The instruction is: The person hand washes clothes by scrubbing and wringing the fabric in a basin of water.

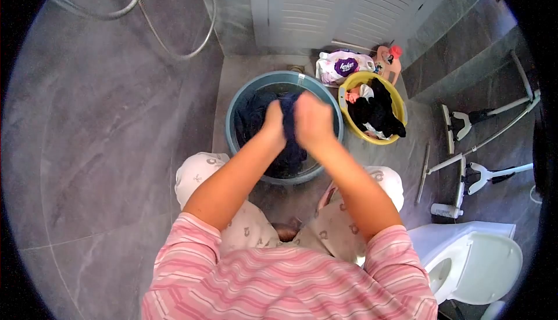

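Now my left hand (273, 123) and right hand (314, 119) grip bunched navy cloth (289, 116) between them, its length toward the near edge of the round blue plastic tub (230, 137).

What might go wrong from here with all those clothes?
The dark cloth, gripped by the left hand and right hand, might slip and drop into the tub below. The black garment lies over the basin rim, so it could slide out.

Tub (261, 79) open above, yellow basin (397, 97) blocking right
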### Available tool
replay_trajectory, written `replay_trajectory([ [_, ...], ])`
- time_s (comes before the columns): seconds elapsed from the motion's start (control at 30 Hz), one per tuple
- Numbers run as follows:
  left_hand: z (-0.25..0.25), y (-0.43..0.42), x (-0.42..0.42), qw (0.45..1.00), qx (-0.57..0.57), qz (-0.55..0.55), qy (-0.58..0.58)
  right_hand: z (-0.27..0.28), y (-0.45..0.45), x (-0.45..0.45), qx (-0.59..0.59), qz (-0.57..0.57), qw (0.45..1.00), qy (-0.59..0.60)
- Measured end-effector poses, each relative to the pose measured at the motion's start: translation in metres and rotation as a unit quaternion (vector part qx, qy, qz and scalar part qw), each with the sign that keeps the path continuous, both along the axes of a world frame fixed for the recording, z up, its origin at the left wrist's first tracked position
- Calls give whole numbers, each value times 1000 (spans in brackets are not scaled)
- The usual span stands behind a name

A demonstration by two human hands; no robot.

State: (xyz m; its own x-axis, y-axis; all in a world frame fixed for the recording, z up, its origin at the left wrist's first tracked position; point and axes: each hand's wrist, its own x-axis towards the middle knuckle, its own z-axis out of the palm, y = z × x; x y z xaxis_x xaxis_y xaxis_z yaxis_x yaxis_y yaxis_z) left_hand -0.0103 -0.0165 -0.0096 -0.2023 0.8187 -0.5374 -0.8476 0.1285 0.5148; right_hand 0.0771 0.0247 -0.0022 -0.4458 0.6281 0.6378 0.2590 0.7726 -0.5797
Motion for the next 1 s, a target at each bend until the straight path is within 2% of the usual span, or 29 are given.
replay_trajectory([
  [0.03,2,2,9,993,-24,-62,97,-9,27,2,-70,-83,994,16],
  [0.1,-1,3,25,938,30,-206,277,-5,66,11,-158,-192,969,7],
  [0.13,-7,6,19,938,28,-203,280,-5,62,6,-159,-188,969,9],
  [0.2,-23,12,7,975,13,-102,198,-5,38,0,-162,-115,980,18],
  [0.23,24,-2,3,998,31,-25,54,-3,16,-5,-218,-77,970,75],
  [0.27,-12,11,-26,994,84,-71,22,5,-6,-8,-76,-20,996,39],
  [0.3,-46,26,-50,984,137,-117,-11,18,-31,-9,57,21,995,-81],
  [0.33,-1,21,-41,994,84,-60,-42,23,-51,-9,70,127,989,-32],
  [0.37,-19,29,-58,995,42,-71,60,26,-70,-10,40,160,985,-41],
  [0.43,-4,25,-41,984,11,-65,165,18,-71,-11,100,136,985,-42],
  [0.47,-11,20,-30,984,9,-69,164,15,-57,-12,110,91,990,-15],
  [0.5,-24,12,-18,990,130,-56,4,12,-34,-12,120,46,992,12],
  [0.53,-31,3,-5,956,246,-39,-156,8,-14,-11,47,-24,998,28],
  [0.57,3,-8,9,994,17,33,-99,4,9,-10,-26,-91,994,46],
  [0.6,13,-3,14,999,13,-37,35,-6,37,-4,-74,-119,987,82],
  [0.63,18,0,15,980,5,-105,168,-13,56,2,-123,-146,975,117],
  [0.67,-2,8,8,965,8,-137,224,-14,59,5,-137,-153,975,86],
  [0.7,1,9,1,964,7,-136,228,-15,58,6,-150,-162,974,55],
  [0.77,11,8,-16,994,9,-51,95,-1,18,-7,-120,-117,985,35],
  [0.8,-5,13,-33,997,53,-45,22,9,-9,-11,-87,-80,993,-23],
  [0.83,-14,16,-43,991,109,-26,-66,16,-31,-13,-1,-12,999,-45],
  [0.87,-42,32,-62,991,104,-85,-25,15,-49,-13,48,86,992,-83],
  [0.9,-35,35,-70,985,99,-144,17,20,-65,-16,95,122,981,-115],
  [0.97,-31,29,-49,986,33,-94,134,9,-57,-11,98,104,984,-108],
  [1.0,-33,25,-37,991,101,-84,19,12,-41,-9,89,72,988,-104],
])
